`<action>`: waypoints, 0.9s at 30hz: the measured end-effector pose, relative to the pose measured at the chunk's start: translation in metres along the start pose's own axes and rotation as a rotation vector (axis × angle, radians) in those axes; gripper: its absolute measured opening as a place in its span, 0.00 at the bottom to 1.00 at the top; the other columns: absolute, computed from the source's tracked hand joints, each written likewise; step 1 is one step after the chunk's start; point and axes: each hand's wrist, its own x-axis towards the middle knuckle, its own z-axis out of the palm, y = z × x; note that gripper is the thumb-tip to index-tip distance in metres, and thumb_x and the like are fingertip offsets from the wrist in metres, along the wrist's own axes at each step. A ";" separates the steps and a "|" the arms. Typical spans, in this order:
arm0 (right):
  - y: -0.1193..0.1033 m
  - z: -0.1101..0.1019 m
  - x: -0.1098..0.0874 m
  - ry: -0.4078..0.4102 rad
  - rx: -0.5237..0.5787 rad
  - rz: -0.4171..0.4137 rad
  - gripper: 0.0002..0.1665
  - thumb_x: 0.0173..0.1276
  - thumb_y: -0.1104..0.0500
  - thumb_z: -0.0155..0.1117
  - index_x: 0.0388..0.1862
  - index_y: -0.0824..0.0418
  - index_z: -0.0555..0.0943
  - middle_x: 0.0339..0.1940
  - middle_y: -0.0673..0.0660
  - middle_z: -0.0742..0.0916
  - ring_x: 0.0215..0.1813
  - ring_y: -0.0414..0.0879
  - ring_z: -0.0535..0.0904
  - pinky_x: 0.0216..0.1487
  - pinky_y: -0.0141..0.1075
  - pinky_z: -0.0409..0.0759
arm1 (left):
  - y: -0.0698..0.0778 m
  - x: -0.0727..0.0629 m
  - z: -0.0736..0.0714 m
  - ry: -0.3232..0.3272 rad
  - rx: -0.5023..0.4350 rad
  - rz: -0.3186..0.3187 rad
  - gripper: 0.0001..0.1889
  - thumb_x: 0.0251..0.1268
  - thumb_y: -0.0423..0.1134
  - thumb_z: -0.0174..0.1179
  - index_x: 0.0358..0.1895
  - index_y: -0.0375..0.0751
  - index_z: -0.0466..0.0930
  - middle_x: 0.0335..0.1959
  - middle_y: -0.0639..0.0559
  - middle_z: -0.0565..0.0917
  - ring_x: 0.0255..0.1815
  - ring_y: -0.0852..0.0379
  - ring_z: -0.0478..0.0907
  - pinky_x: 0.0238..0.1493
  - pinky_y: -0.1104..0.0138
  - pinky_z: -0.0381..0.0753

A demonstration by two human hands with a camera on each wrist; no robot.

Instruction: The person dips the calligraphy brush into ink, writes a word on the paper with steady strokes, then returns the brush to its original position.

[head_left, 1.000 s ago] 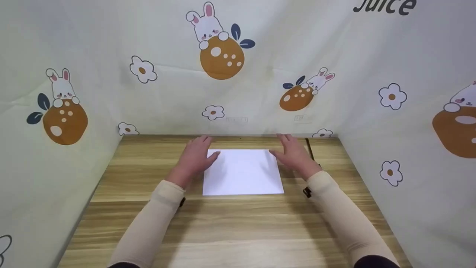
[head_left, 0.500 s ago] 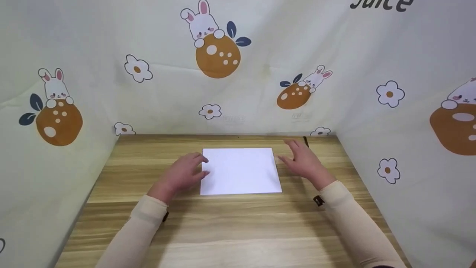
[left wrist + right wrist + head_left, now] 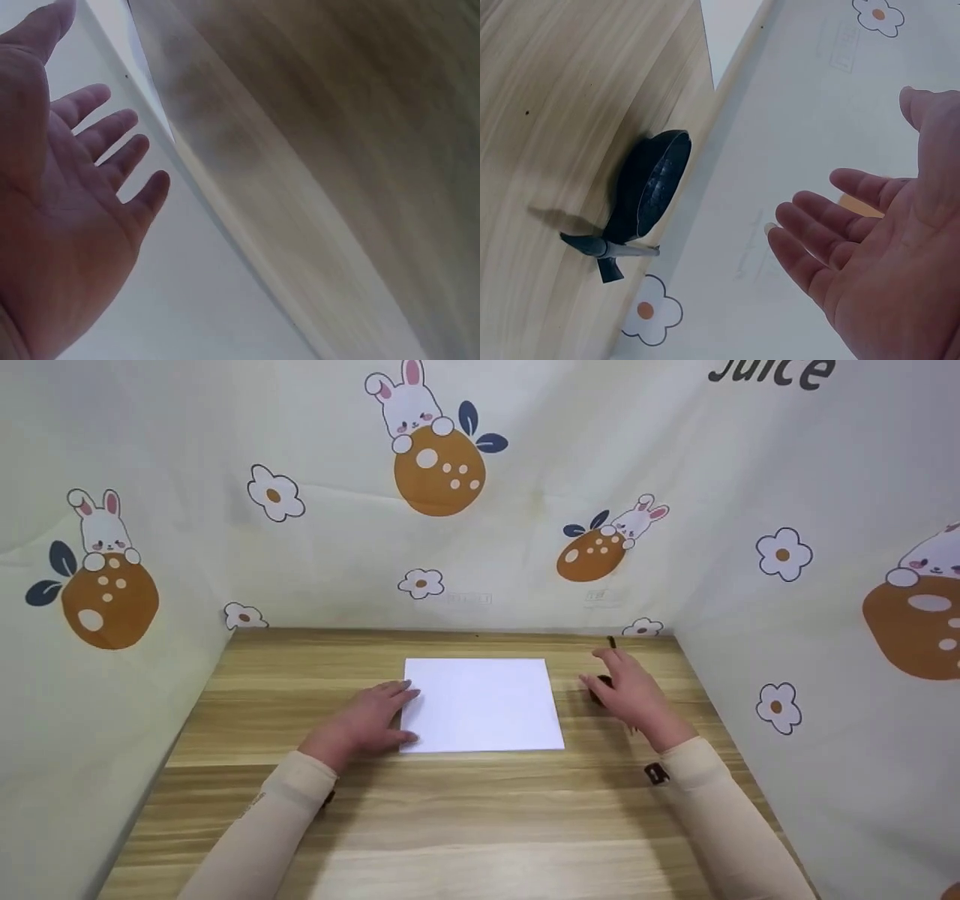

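Observation:
A white sheet of paper (image 3: 480,705) lies flat on the wooden table. My left hand (image 3: 367,720) is at its left edge, thumb and fingertips over the margin, fingers spread and loosely bent. To the right of the sheet, my right hand (image 3: 630,690) hovers with relaxed fingers and holds nothing. Beneath it, partly hidden in the head view, is a black oval dish (image 3: 652,184), shown more fully in the right wrist view. A slim brush-like stick (image 3: 615,247) with a dark pointed end rests by the dish's stubby end.
Pale cloth (image 3: 337,547) printed with rabbits, oranges and flowers surrounds the table (image 3: 480,825) at the back and both sides. Wood grain shows between the sheet and the near side. Small dark devices (image 3: 657,773) sit at the wrists.
My left hand has drawn back from the paper's top left corner to its left edge. My right hand has moved right, off the top right corner, over the black dish. The sheet stays put.

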 end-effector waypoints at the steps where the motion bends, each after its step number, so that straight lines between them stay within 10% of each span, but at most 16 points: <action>1: 0.001 -0.001 0.000 0.000 0.003 0.004 0.45 0.85 0.33 0.58 0.83 0.64 0.70 0.80 0.70 0.75 0.81 0.68 0.71 0.79 0.65 0.69 | 0.001 0.000 0.001 -0.016 -0.001 -0.007 0.45 0.77 0.60 0.68 0.88 0.43 0.64 0.89 0.40 0.61 0.88 0.34 0.58 0.85 0.38 0.59; 27: 0.037 -0.016 0.000 0.027 0.080 0.104 0.41 0.88 0.37 0.56 0.78 0.71 0.73 0.73 0.74 0.80 0.73 0.71 0.77 0.74 0.66 0.75 | 0.005 -0.002 0.007 -0.085 -0.020 0.021 0.46 0.81 0.62 0.64 0.89 0.40 0.60 0.91 0.37 0.55 0.90 0.31 0.51 0.85 0.32 0.53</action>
